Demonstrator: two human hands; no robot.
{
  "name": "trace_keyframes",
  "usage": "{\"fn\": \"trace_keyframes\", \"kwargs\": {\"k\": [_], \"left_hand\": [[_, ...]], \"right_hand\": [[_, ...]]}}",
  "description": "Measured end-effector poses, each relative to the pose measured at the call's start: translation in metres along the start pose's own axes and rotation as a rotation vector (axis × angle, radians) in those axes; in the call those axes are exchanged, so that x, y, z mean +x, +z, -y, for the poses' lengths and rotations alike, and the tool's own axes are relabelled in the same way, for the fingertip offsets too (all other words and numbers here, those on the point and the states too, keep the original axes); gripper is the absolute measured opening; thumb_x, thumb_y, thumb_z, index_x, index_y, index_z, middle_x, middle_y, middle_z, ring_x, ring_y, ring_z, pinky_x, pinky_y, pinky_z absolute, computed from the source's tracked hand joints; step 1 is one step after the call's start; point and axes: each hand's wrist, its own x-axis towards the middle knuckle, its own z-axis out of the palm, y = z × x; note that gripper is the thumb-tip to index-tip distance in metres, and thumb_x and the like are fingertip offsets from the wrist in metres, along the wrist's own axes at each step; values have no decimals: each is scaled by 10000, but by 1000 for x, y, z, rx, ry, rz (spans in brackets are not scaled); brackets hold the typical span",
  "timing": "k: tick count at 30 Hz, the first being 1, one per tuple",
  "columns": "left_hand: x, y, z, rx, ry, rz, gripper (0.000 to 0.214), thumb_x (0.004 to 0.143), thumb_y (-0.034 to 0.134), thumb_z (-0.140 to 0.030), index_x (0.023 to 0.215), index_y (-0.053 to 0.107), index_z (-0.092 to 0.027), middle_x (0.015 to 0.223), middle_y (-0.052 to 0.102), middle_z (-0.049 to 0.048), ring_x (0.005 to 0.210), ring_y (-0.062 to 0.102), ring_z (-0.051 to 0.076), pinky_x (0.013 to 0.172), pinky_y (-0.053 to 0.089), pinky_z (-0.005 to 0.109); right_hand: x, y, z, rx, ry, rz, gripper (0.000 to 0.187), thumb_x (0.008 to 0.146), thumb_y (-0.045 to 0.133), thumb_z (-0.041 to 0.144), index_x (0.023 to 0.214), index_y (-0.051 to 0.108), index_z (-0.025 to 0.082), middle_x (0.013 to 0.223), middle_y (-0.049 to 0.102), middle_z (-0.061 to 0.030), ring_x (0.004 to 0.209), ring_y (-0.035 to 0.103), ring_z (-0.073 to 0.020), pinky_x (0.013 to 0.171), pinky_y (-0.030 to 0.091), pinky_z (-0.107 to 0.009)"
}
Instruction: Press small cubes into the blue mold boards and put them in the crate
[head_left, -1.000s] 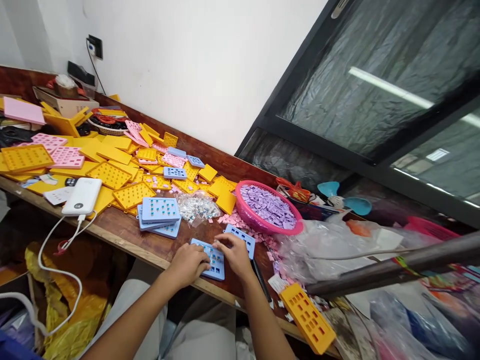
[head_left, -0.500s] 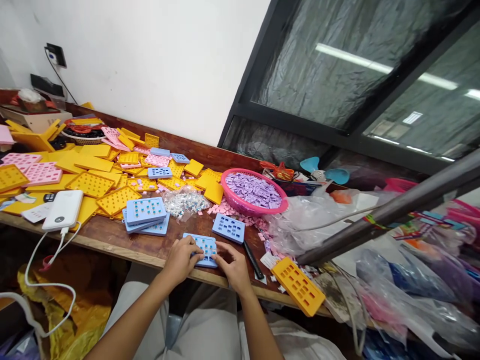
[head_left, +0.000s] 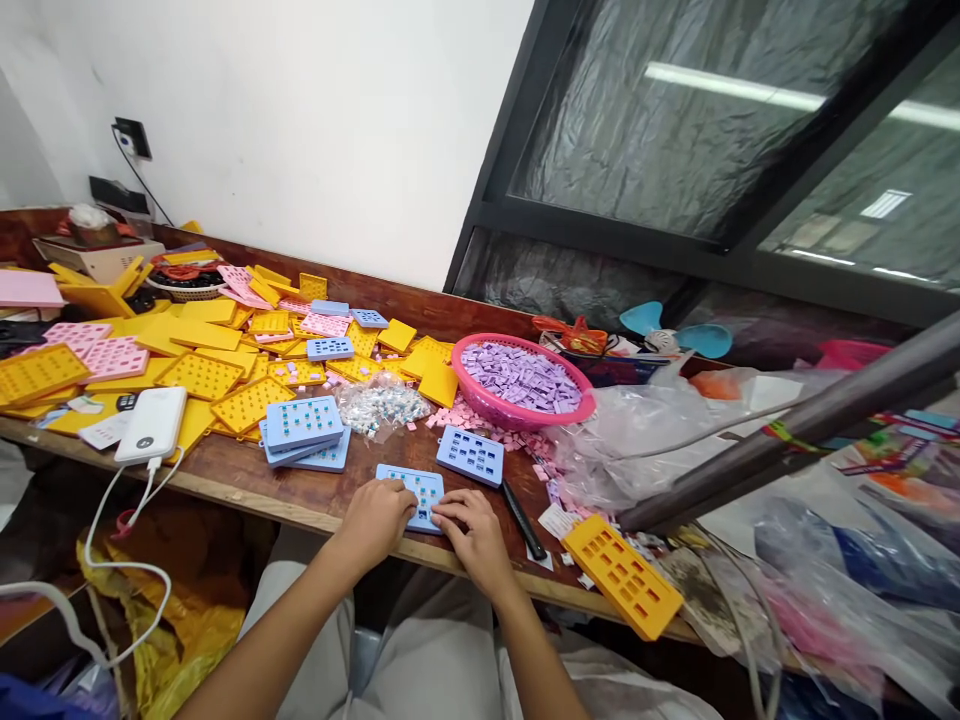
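Observation:
A small blue plastic tray (head_left: 417,488) with rows of slots lies near the front edge of the wooden table (head_left: 247,478). My left hand (head_left: 377,518) rests on its left side with fingers curled over it. My right hand (head_left: 474,530) presses on its right side, fingers bent and close together. Whether the fingers pinch a small piece is hidden. A second blue tray (head_left: 471,455) lies just behind, and a stack of blue trays (head_left: 305,431) sits to the left.
A pink basket (head_left: 555,408) of lilac tiles stands behind. Yellow and pink trays (head_left: 187,372) cover the table's left. A white power bank (head_left: 151,424) with cable, a clear bag of small parts (head_left: 376,404), a black pen (head_left: 523,504), a yellow tray (head_left: 622,574), plastic bags (head_left: 660,440) and a metal bar (head_left: 787,428) lie around.
The view has swung a little, shifting the table. Both hands stay on the blue tray; my right hand has drawn in from the tray's far edge to its right side.

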Motion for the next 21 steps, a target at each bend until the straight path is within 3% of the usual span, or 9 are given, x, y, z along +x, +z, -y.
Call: {"fn": "trace_keyframes", "kwargs": {"k": [6,10,15,18,21], "left_hand": [[-6,10,2,-55,-35,-100,273,1013,486,-254,974,755,-235,900,709,49,882,647,203,796,446,322],[-7,10,-1,-68,-30,-129,236,997,522,-249,957,754,-236,903,709,55,897,642,203,817,431,335],[-6,5,-5,40,-19,-64,217,995,526,-229,914,725,-198,946,698,76,935,626,228,835,411,367],[-9,10,-11,148,20,-63,180,982,528,-200,949,702,-173,980,681,101,973,599,257,845,410,391],[-17,23,-21,262,84,-95,175,949,548,-176,1000,712,-141,1004,669,126,958,584,274,832,412,409]], "right_hand": [[-6,6,5,-122,60,-58,216,972,593,357,938,788,270,936,685,-79,914,602,-269,810,436,-410],[-21,13,12,-355,-50,-85,265,1007,516,294,1129,751,286,1060,705,-95,1035,588,-303,885,401,-455],[-36,12,21,-514,-195,12,357,994,518,267,1325,654,261,1203,704,-130,1170,559,-332,985,342,-489],[-20,-3,24,-454,-190,112,278,992,532,294,1189,724,253,1087,731,-122,1073,608,-305,954,374,-457],[26,-15,24,-256,-115,191,342,1025,484,357,858,762,247,889,732,-69,847,651,-236,822,433,-370]]}}
